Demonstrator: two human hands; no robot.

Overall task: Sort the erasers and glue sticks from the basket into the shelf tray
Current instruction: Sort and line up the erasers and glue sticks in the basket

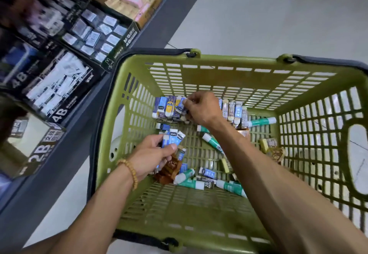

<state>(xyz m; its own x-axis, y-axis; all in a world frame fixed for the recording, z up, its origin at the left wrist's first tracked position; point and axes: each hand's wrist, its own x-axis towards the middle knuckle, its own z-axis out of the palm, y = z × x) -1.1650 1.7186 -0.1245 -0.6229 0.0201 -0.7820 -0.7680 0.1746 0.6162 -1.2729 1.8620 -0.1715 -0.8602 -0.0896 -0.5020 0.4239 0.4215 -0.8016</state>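
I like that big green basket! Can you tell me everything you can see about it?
The green basket looks like plastic, with slotted walls, a grid floor and dark handles folded down along its rim. It sits on the pale floor beside a dark shelf. Inside lie small blue and white erasers and teal glue sticks, scattered and in rows. Both hands reach in: the left hand holds a few erasers, and the right hand pinches one at the far side.
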